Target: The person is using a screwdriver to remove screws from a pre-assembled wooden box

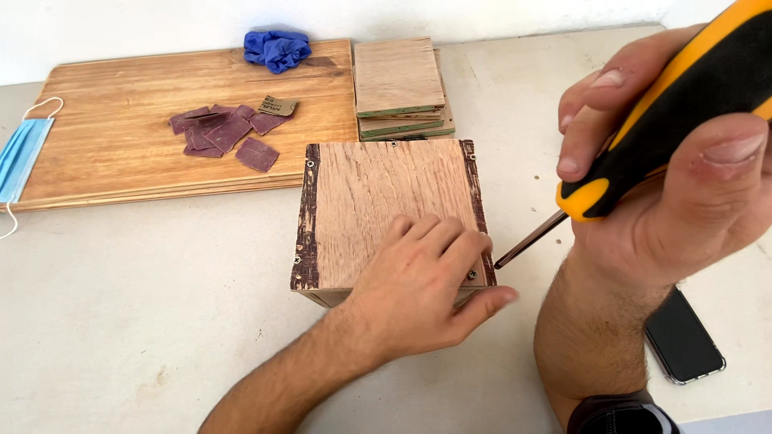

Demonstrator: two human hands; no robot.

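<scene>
A square wooden box (378,193) with dark strips along its left and right edges and small screws at the corners stands on the table. My left hand (422,281) lies flat on its near right corner, holding it down. My right hand (667,177) grips a black and yellow screwdriver (675,104). The metal shaft (531,239) slants down to the left, and its tip is just off the box's right edge, near the corner screw (472,275).
A large wooden board (121,128) at the back left carries several dark red sandpaper scraps (225,133) and a crumpled blue glove (277,48). A stack of square wooden panels (400,84) sits behind the box. A blue face mask (20,157) lies far left, a dark phone (682,337) near right.
</scene>
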